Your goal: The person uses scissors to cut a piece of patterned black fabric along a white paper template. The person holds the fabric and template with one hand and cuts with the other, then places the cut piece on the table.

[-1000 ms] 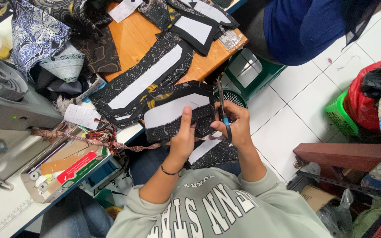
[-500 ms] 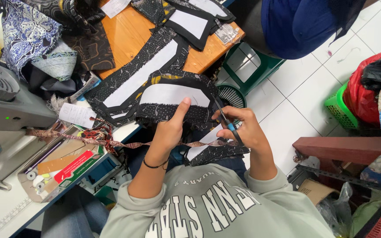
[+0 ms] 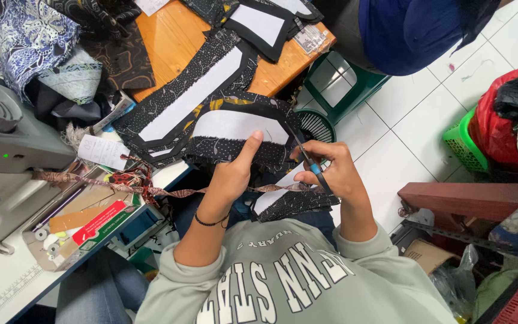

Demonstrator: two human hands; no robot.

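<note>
The left hand (image 3: pixel 235 174) is closed on the near edge of a black patterned fabric piece (image 3: pixel 241 135), its thumb pressed flat up against the piece's white panel and the other fingers hidden behind the cloth. The right hand (image 3: pixel 331 171) is curled round a small pair of scissors (image 3: pixel 310 162) with a blue handle part; the thin blades point up and to the far left and meet the right edge of the fabric piece, though whether the blades are parted or shut is too small to tell. The fabric piece is held up in the air above the person's lap, just near of the edge of the wooden desk (image 3: pixel 175 36). It is dark, dotted and leaf-printed, with a plain black border framing a white panel that has angled corners, and it sags a little at its lower edge. A second piece of the same make (image 3: pixel 286 201) lies on the lap below the right hand. More such pieces lie on the desk, a long one (image 3: pixel 190 96) just far-left of the held piece and another (image 3: pixel 259 24) at the far edge. To the left stands a grey sewing machine (image 3: pixel 7 132), with blue batik cloth (image 3: pixel 28 36) beyond it. A green stool (image 3: pixel 343 81) and a person in blue (image 3: pixel 409 30) are at the far right.
</note>
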